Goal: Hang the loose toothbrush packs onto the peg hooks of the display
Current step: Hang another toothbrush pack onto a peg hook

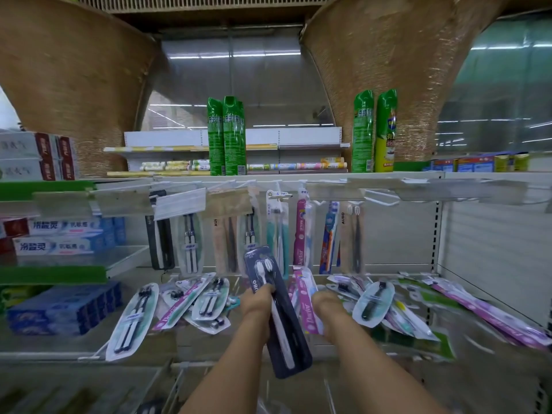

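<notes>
Our left hand (258, 304) grips a dark toothbrush pack (285, 327) mid-air above the loose packs (373, 303). Its long axis is near upright, top end leaning left toward the peg hooks (379, 201). We should lift it and thread its top onto a hook tip. Our right hand (325, 307) reaches into the pile, grasp unclear.

Dark navy two-brush pack (277, 312) slanted upright, above loose packs (372, 304) strewn flat beneath peg hooks (383, 203).

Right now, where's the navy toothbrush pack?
Head view, centre: the left hand grips the navy toothbrush pack, tilted, below the hanging packs, just left of the right hand.
</notes>
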`<move>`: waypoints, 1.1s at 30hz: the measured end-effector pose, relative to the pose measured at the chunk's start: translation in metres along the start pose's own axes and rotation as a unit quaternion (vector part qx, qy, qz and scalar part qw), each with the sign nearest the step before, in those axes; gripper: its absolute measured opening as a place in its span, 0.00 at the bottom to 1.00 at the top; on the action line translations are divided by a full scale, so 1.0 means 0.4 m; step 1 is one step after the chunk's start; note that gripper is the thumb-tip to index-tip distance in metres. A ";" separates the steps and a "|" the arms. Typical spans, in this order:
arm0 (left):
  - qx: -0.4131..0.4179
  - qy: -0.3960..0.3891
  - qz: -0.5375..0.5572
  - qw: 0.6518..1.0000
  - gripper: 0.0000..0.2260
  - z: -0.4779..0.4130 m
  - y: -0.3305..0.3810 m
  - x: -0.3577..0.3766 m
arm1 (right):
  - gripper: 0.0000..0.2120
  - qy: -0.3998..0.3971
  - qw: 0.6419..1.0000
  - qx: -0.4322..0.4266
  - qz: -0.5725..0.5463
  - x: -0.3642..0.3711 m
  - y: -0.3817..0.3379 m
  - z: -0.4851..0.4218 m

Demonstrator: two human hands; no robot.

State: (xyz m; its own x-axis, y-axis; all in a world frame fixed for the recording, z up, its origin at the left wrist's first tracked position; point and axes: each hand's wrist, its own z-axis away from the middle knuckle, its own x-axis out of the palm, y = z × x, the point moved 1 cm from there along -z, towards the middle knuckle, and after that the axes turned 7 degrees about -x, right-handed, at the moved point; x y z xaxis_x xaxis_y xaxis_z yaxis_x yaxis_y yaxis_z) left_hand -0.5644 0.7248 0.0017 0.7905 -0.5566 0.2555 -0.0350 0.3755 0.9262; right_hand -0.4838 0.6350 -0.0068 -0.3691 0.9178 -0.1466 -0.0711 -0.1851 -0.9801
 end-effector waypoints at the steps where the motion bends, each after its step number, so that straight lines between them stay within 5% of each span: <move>1: 0.004 -0.003 -0.004 1.000 0.03 0.012 0.001 0.009 | 0.10 0.002 1.000 0.004 -0.025 0.000 0.002 0.008; 4: 0.027 -0.005 -0.036 0.999 0.08 0.029 0.000 0.022 | 0.09 0.010 0.999 0.014 -0.047 -0.006 0.013 0.042; 8: 0.036 -0.030 -0.062 0.997 0.02 0.038 0.007 0.033 | 0.13 0.088 0.995 -0.043 0.025 -0.016 0.030 0.052; 17: 0.060 -0.106 -0.048 0.991 0.01 0.084 0.037 0.104 | 0.14 0.163 0.964 -0.176 -0.118 -0.023 -0.031 0.086; 33: 0.111 -0.119 -0.051 0.985 0.00 0.036 0.087 0.117 | 0.15 0.097 0.951 -0.240 -0.170 -0.070 -0.133 0.034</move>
State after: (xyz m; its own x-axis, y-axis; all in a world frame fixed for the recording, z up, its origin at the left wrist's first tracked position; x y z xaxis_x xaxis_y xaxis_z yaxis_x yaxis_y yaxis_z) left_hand -0.5376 0.7010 0.0498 0.6326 -0.7507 0.1904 -0.1161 0.1512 0.9817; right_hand -0.4825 0.6145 0.0514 -0.2196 0.9518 0.2142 0.2919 0.2736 -0.9165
